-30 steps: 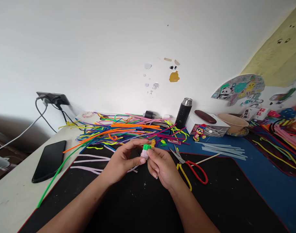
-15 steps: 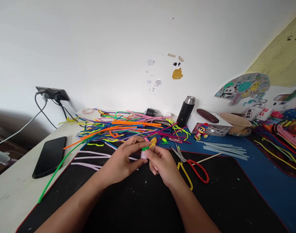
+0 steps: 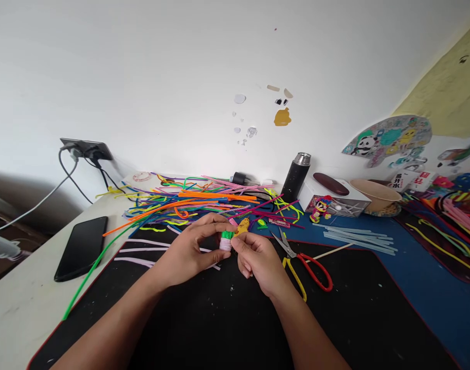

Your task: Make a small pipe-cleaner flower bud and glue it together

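A small bundle of pipe cleaners [image 3: 226, 243], green on top with a lilac band wound round its lower part, is held upright above the black mat [image 3: 219, 329]. My left hand [image 3: 194, 246] grips it from the left between thumb and fingers. At the bundle's right edge, my right hand [image 3: 258, 259] is closed, its thumb and forefinger pinched together against the lilac band; the strand between them is mostly hidden. Just behind my fingers is a yellow-orange fuzzy figure [image 3: 242, 226], partly covered. Lilac pipe cleaners [image 3: 146, 250] lie left of my left hand.
Red-handled scissors [image 3: 314, 270] lie open at right beside a bent yellow pipe cleaner [image 3: 295, 280]. A heap of coloured pipe cleaners [image 3: 196, 198] spreads behind. A black flask [image 3: 295, 177], a white box [image 3: 348, 203], glue sticks [image 3: 358, 239] and a phone [image 3: 80, 248] stand or lie around.
The bundle has moved slightly left with my left hand, showing more of its green top and lilac band. My right thumb has drawn back from its front to its right edge.
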A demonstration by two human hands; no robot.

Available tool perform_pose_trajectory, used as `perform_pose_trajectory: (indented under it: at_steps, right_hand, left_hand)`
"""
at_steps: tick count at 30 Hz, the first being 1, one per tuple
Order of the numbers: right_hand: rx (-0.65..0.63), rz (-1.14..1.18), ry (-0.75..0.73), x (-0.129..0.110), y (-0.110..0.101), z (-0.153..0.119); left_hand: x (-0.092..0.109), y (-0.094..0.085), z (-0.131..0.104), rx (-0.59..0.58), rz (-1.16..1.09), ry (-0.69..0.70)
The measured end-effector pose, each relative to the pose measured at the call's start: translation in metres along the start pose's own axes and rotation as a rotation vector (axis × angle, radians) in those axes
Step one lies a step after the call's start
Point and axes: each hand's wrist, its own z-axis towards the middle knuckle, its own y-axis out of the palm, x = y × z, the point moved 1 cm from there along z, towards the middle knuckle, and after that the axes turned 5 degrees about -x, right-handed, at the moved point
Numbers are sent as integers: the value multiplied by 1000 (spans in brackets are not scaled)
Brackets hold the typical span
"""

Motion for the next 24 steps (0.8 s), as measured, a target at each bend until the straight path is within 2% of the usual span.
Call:
perform_pose_trajectory:
  at_steps: [10,13,19,24]
  right_hand:
    - [100,-98,-71,-6,-1,1]
    - [89,-103,-64,-6,-1,1]
    - [77,-86,-45,-3,-1,0]
    - [72,-67,-39,-4,0,1]
  left_hand:
    - [-8,-4,1,-43,15,-48]
    - [-10,-4,2,-38,-3,-73]
    - [-10,-5,1,-39,-80,-97]
    - [-5,-3,2,-27,-247,-90]
